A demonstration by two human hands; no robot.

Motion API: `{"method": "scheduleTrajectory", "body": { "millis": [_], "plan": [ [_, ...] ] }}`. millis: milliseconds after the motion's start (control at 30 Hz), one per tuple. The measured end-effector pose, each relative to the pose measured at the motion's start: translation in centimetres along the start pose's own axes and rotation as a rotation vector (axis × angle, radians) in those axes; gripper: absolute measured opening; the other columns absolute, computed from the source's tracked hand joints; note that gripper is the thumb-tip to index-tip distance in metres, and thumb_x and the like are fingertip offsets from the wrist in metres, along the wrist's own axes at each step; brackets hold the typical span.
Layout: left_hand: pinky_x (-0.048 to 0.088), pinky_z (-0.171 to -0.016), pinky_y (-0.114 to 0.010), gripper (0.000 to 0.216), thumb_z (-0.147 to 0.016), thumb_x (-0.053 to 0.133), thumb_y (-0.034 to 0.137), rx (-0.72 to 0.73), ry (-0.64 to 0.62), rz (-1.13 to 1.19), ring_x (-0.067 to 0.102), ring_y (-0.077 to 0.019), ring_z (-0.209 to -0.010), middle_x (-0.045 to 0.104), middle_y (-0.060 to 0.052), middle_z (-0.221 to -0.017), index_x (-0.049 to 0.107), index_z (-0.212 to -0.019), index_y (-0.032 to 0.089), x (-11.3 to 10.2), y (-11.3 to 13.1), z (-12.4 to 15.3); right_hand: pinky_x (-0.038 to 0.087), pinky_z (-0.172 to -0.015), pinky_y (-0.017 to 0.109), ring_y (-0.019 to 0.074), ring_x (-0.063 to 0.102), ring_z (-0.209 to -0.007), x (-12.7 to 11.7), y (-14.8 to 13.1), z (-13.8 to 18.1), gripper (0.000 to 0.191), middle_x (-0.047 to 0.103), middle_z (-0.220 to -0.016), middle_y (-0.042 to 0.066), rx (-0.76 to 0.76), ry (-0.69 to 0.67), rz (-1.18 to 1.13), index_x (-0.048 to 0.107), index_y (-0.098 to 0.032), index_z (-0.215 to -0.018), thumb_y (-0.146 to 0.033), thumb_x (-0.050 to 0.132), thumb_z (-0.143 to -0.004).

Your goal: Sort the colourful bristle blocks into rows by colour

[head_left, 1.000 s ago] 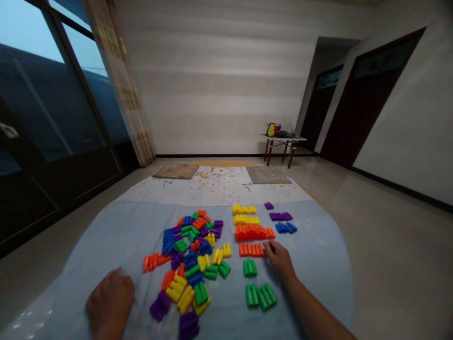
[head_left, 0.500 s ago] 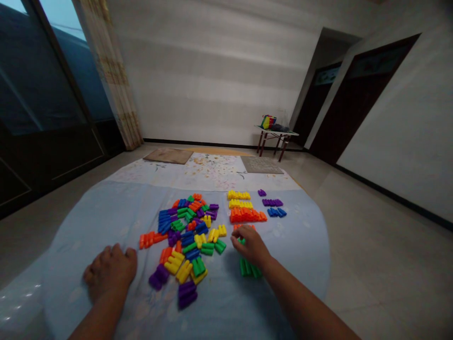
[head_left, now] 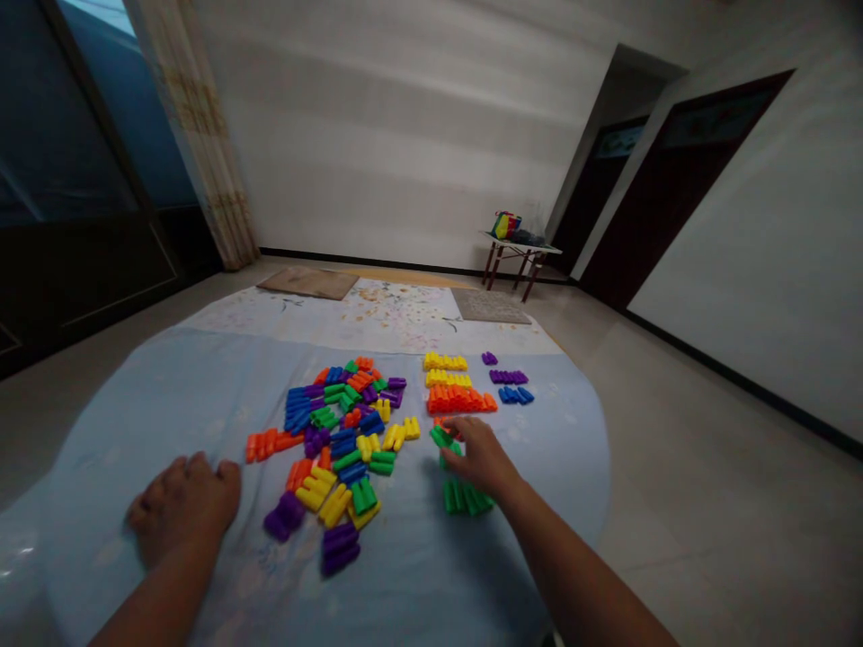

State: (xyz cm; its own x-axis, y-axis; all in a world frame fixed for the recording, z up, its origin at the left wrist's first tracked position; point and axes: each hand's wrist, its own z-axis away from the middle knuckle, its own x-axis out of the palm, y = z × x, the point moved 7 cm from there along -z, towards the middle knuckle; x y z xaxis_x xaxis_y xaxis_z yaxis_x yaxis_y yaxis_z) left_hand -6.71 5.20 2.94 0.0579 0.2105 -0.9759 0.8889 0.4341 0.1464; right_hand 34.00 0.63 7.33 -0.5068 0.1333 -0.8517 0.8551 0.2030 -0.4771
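My right hand point(head_left: 478, 454) pinches a green plastic building block point(head_left: 441, 438) between thumb and fingers, just right of the mixed pile. Beneath and around this hand are more green blocks point(head_left: 465, 497) set side by side, with a few orange ones partly hidden behind the fingers. On the cloth at the left, my left hand point(head_left: 189, 503) rests palm down, holding nothing, its fingers loosely bent. Between the hands lies a mixed pile of blocks in orange, blue, purple, green and yellow, with a purple block point(head_left: 341, 548) nearest me.
Beyond my right hand are rows of orange blocks point(head_left: 462, 399), yellow blocks point(head_left: 449, 380), purple blocks point(head_left: 508, 376) and blue blocks point(head_left: 516, 395). A pale blue cloth point(head_left: 202, 386) covers the round table. Two flat boards, one brown point(head_left: 310, 282) and one greyish point(head_left: 491, 305), lie at its far side.
A green block at the right edge of the pile has been picked up by my right hand and moved rightward. My left hand stays resting. The camera view has shifted slightly.
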Motion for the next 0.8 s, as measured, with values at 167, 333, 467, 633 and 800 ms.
{"method": "scheduleTrajectory", "body": {
  "millis": [167,333,467,633,800],
  "plan": [
    [0.032,-0.094,-0.045,0.054,-0.085,0.022,0.041,0.006,-0.012,-0.050,0.046,-0.0329,-0.112,0.051,-0.019,-0.122,0.049,-0.117,0.006,0.0,0.2,-0.1,0.046,-0.074,0.029,0.0166,0.059,-0.080,-2.0,5.9,3.6,0.036,0.061,-0.092,0.006,0.214,0.032,-0.091,0.058,-0.017,-0.110,-0.026,0.059,-0.076],
    [0.035,-0.091,-0.045,0.056,-0.085,0.018,0.041,0.003,-0.033,-0.083,0.048,-0.0336,-0.109,0.053,-0.018,-0.117,0.051,-0.115,0.006,0.1,0.1,-0.3,0.046,-0.070,0.028,0.0147,0.059,-0.072,-1.1,8.3,7.2,0.042,0.060,-0.092,0.005,0.335,-0.045,-0.126,0.057,-0.017,-0.115,-0.028,0.059,-0.074],
    [0.036,-0.091,-0.046,0.057,-0.085,0.017,0.041,0.004,-0.042,-0.089,0.047,-0.0345,-0.111,0.052,-0.019,-0.119,0.051,-0.115,0.006,0.2,0.2,-0.3,0.044,-0.069,0.028,0.0164,0.058,-0.074,-1.0,8.5,8.5,0.050,0.060,-0.088,0.005,0.338,-0.113,-0.099,0.055,-0.016,-0.120,-0.029,0.060,-0.072],
    [0.035,-0.093,-0.047,0.057,-0.086,0.017,0.042,0.002,-0.033,-0.083,0.047,-0.0350,-0.111,0.051,-0.019,-0.122,0.048,-0.118,0.006,0.3,0.3,-0.2,0.044,-0.070,0.029,0.0174,0.057,-0.075,-0.9,8.3,8.5,0.048,0.060,-0.083,0.003,0.323,-0.211,-0.103,0.058,-0.016,-0.117,-0.028,0.063,-0.071],
    [0.036,-0.090,-0.049,0.059,-0.086,0.017,0.042,0.016,-0.062,-0.034,0.046,-0.0378,-0.111,0.051,-0.023,-0.120,0.051,-0.114,0.002,0.0,0.4,-0.1,0.043,-0.088,0.035,0.0215,0.055,-0.097,-1.3,7.3,8.0,0.057,0.059,-0.104,0.007,0.235,-0.206,-0.157,0.058,-0.020,-0.120,-0.027,0.071,-0.065]
  ]
}}
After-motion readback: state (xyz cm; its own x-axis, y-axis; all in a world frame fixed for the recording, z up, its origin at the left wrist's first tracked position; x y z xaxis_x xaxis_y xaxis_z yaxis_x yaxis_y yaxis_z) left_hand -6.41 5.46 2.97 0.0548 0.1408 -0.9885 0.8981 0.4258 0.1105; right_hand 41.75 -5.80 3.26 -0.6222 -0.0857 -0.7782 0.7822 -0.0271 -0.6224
